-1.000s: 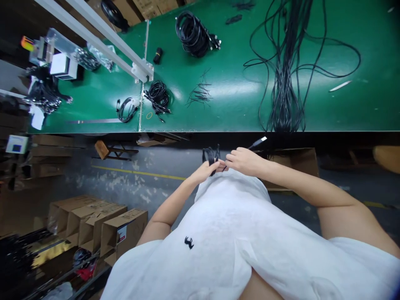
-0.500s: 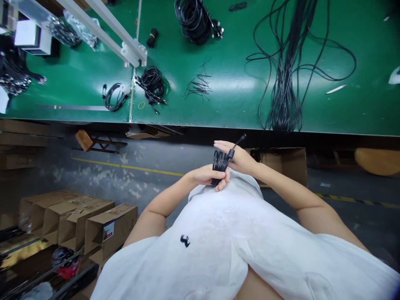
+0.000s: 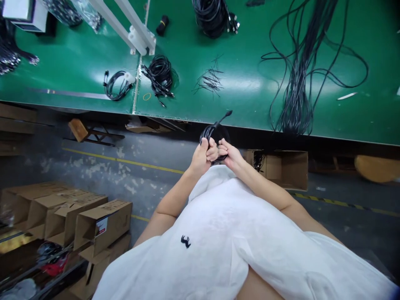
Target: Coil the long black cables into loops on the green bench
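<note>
A coiled black cable [image 3: 207, 132] is between my two hands, just off the table's front edge, with its plug end sticking up toward the table. My left hand [image 3: 203, 155] is closed around the left side of the loops. On the right side of the coil, my right hand [image 3: 230, 154] has its fingers curled against the lower loops. The inner fingertips are partly hidden by the cable. On the green table [image 3: 246, 106] ahead lie a pile of short black ties [image 3: 211, 81] and a tangled cable bundle [image 3: 161, 75].
Long loose cables [image 3: 298, 96] hang to the front edge at right, near a white blade-like strip [image 3: 346, 96]. A thick cable coil [image 3: 212, 18] lies farther back. White posts [image 3: 137, 29] rise at left. Below are an open carton [image 3: 290, 168], wooden stools and several cardboard boxes [image 3: 103, 225].
The coil has turned and moved up toward the table edge. My right hand, flat beside it before, now has its fingers curled on it. The view has shifted slightly.
</note>
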Demonstrator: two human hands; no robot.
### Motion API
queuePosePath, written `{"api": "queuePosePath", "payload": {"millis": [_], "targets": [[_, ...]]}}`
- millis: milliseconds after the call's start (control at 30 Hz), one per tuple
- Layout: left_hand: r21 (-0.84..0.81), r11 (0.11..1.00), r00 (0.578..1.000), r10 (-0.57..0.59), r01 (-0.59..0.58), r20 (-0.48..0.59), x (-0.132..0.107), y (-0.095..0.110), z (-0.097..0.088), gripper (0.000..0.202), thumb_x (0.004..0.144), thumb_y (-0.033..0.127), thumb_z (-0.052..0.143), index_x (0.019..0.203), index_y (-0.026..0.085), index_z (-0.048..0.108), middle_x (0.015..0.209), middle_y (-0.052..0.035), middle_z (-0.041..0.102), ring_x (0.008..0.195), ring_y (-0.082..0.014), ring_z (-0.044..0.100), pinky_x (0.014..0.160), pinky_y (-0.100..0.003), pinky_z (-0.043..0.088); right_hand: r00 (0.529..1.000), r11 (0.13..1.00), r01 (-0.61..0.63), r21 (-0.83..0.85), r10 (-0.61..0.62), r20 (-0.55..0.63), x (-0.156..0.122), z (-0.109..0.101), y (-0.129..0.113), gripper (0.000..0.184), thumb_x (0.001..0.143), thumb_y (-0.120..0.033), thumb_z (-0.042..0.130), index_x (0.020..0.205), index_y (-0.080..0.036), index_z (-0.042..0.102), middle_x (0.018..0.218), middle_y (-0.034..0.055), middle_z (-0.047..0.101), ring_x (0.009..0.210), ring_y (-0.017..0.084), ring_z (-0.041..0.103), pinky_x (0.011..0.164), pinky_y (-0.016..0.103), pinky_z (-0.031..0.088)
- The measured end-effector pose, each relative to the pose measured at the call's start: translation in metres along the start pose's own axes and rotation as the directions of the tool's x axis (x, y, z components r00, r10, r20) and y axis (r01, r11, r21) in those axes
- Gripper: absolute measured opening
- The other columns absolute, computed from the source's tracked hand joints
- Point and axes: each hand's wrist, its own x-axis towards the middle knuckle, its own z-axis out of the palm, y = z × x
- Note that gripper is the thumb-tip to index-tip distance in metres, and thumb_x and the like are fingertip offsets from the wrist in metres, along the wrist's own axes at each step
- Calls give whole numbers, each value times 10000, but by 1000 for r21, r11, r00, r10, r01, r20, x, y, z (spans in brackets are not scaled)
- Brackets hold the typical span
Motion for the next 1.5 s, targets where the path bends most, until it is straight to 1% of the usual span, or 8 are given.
{"api": "queuePosePath", "payload": {"millis": [233,333,467,800,1000,1133,1267,1500], "targets": [[-146,985,991,-105,92,-84,1,9,-26,542,916,655,352,652,183,361,470,105,148,341,-29,109,325,-136,177,986,883,166,-439,-155,61,10,12,-18,256,753,-346,742,840,-192,557,518,-113,347,410,30,251,373,150,274],[-151,951,963,-270,269,17,2,16,-40,583,889,702,324,640,178,378,461,108,152,330,-24,102,316,-136,159,919,424,378,-823,-280,278,16,22,-31,284,765,-361,701,991,-213,611,673,-55,562,466,68,408,439,206,355],[-133,913,922,-377,385,83,5,25,-51,585,929,662,306,624,173,407,453,111,135,331,-28,78,308,-138,141,802,-77,572,-817,-156,577,20,38,-47,206,836,-363,610,924,-184,662,922,39,680,798,168,600,743,298,470],[206,968,958,-185,140,218,12,41,-73,408,808,483,689,948,106,618,628,30,450,543,-91,478,565,-243,435,835,100,543,-834,-175,522,43,44,-55,200,854,-376,569,852,-182,617,810,11,622,763,151,556,751,291,456],[317,941,993,-107,117,-50,31,27,-64,445,845,586,575,757,153,520,550,79,317,457,-50,290,471,-202,292,835,98,519,-849,157,528,80,25,-99,273,827,-396,607,1008,-193,621,998,46,637,917,180,583,842,328,468],[457,875,929,25,158,-369,48,31,-61,356,808,479,632,700,181,469,546,71,342,453,-57,281,434,-198,229,963,-206,269,-941,38,267,154,2,-164,171,828,-292,560,909,-163,637,870,49,648,819,175,582,818,334,469],[447,872,809,110,200,-577,58,32,-67,331,822,449,595,681,186,451,534,75,330,433,-52,265,419,-190,199,914,-548,67,-834,-301,271,251,-1,-207,156,864,-230,506,913,-156,634,981,106,639,886,204,562,844,344,445],[282,950,786,71,135,-615,58,26,-64,409,840,562,563,768,161,528,547,80,316,450,-54,265,443,-185,244,940,-753,13,-658,-215,264,304,3,-208,180,876,-194,479,958,-127,625,1065,172,616,874,238,570,766,347,439]]}}
